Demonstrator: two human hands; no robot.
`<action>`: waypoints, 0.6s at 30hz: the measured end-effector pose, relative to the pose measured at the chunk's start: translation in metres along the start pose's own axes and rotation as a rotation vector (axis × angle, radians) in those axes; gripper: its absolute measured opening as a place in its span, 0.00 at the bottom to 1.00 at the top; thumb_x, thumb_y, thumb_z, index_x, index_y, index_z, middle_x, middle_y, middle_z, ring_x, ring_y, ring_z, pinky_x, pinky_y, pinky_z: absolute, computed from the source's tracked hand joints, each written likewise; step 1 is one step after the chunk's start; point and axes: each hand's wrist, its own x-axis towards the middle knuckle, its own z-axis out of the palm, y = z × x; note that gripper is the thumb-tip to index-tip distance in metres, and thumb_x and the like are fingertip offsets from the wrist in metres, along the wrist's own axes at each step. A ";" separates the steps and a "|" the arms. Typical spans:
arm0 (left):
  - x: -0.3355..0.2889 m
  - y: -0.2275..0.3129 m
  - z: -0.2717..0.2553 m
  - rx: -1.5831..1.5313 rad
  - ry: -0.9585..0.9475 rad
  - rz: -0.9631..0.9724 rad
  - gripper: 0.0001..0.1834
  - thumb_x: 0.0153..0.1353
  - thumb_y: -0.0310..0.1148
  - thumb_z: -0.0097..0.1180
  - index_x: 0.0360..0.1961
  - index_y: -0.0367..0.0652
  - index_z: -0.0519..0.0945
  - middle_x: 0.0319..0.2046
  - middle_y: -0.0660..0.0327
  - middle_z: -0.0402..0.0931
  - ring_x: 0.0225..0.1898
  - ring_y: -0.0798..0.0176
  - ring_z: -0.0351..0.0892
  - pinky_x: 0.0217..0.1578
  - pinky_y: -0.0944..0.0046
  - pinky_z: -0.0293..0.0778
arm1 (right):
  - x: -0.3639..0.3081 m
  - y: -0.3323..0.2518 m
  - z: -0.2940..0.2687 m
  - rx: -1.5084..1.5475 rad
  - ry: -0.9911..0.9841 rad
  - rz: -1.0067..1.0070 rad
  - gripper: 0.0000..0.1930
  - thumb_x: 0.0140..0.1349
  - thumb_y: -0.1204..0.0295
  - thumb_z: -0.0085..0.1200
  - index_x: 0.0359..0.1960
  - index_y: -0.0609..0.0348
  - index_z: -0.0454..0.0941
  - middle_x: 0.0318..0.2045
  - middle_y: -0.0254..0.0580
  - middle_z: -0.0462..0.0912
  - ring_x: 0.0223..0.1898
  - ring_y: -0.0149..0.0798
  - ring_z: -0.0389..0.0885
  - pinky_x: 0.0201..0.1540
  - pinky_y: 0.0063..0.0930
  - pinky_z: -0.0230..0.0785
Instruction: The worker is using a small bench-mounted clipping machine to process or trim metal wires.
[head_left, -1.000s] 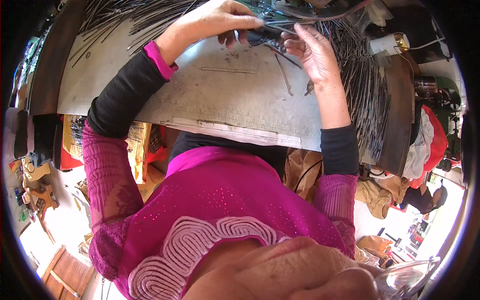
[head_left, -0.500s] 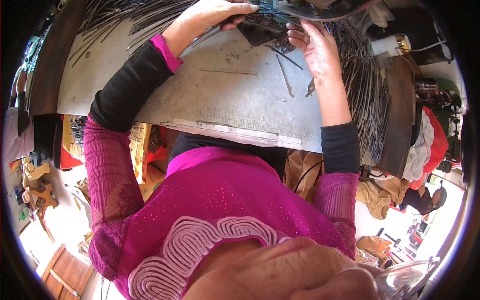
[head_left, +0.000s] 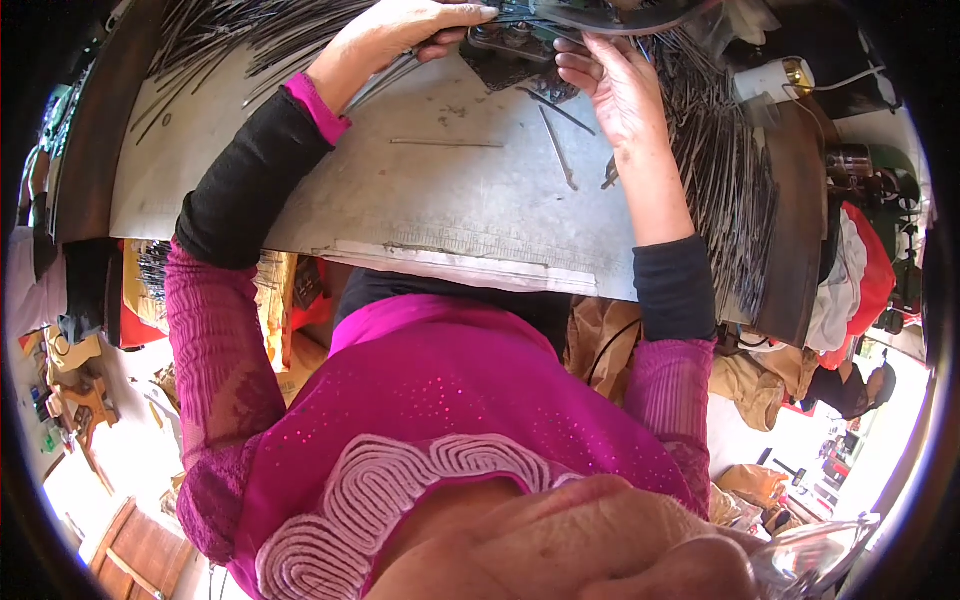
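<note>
We are bent over a grey bench (head_left: 430, 200) with both arms stretched to its far edge, and by our reading we are in the middle of fitting or adjusting thin metal rods at a small dark jig (head_left: 515, 55) that lies flat there, right at the top of the view. Piles of rods (head_left: 725, 180) fan out across the right end of the bench, more lie heaped at the far left (head_left: 215, 30), and a few strays (head_left: 555, 145) rest on the bare surface near us. The next move, as we judge it, calls for a fine, steady placement at the jig rather than any reach — both hands are already on it. Our left hand (head_left: 405, 25) is curled shut over the jig's left side, fingers pinching a rod or two that trail back beneath the wrist. Our right hand (head_left: 610, 85) is half open, palm turned inward, its fingertips (head_left: 570, 65) touching the jig's right edge; whether it actually grips anything we cannot tell, since the top rim crops the spot. A curved dark strip (head_left: 620, 15) arches just above the fingers.
</note>
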 end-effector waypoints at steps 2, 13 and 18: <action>0.002 -0.006 -0.006 -0.035 -0.151 0.249 0.16 0.60 0.37 0.51 0.17 0.45 0.67 0.13 0.72 0.59 0.15 0.78 0.56 0.15 0.74 0.51 | 0.001 0.000 0.000 0.007 0.003 0.010 0.13 0.60 0.70 0.51 0.41 0.70 0.72 0.33 0.54 0.79 0.32 0.41 0.81 0.35 0.28 0.78; -0.003 0.005 -0.003 -0.047 -0.029 0.027 0.15 0.59 0.38 0.53 0.19 0.44 0.69 0.13 0.74 0.57 0.14 0.79 0.54 0.15 0.75 0.49 | 0.006 0.005 -0.014 0.122 -0.032 0.046 0.13 0.59 0.72 0.50 0.42 0.69 0.72 0.35 0.54 0.79 0.34 0.42 0.81 0.36 0.30 0.78; -0.002 0.003 -0.007 0.114 -0.155 -0.109 0.15 0.58 0.38 0.53 0.23 0.37 0.75 0.11 0.72 0.57 0.13 0.78 0.55 0.14 0.73 0.50 | 0.001 -0.004 -0.008 -0.162 0.095 -0.162 0.14 0.58 0.72 0.53 0.43 0.68 0.73 0.34 0.45 0.80 0.35 0.37 0.80 0.40 0.26 0.74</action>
